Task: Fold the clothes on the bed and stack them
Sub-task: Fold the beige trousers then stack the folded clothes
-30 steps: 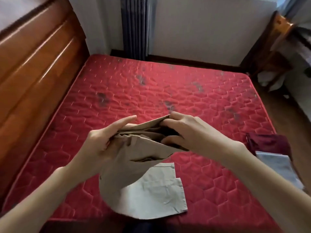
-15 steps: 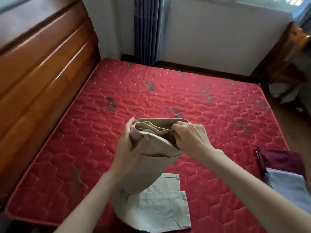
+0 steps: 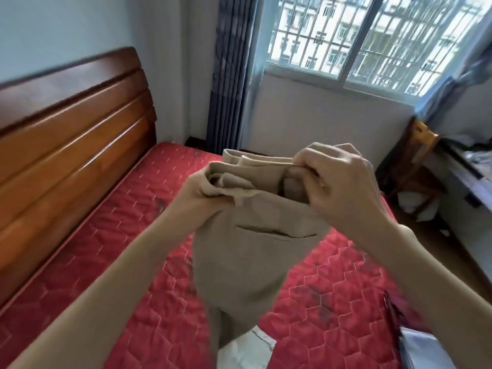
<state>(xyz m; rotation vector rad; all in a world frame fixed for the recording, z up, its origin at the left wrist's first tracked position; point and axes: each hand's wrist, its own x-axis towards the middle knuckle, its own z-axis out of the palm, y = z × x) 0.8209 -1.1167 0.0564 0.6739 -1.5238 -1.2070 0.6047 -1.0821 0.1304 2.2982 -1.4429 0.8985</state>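
A pair of beige trousers (image 3: 253,262) hangs in the air above the red quilted mattress (image 3: 127,275), waistband up and a back pocket slit facing me. My left hand (image 3: 198,194) grips the waistband's left end. My right hand (image 3: 343,187) pinches the right end with curled fingers. The lower trouser legs drop toward the bed, and a pale lining piece (image 3: 247,350) shows at the bottom. A stack of folded clothes (image 3: 423,350), dark red over light grey, lies at the mattress's right edge.
A wooden headboard (image 3: 69,155) runs along the left of the bed. A barred window (image 3: 372,41) with dark curtains (image 3: 231,75) lies beyond. At right stand a wooden chair (image 3: 418,166) and a cluttered desk (image 3: 471,177).
Both hands have lifted the trousers higher off the mattress, and the view has tilted up so the window now shows. The fabric hangs longer below the waistband.
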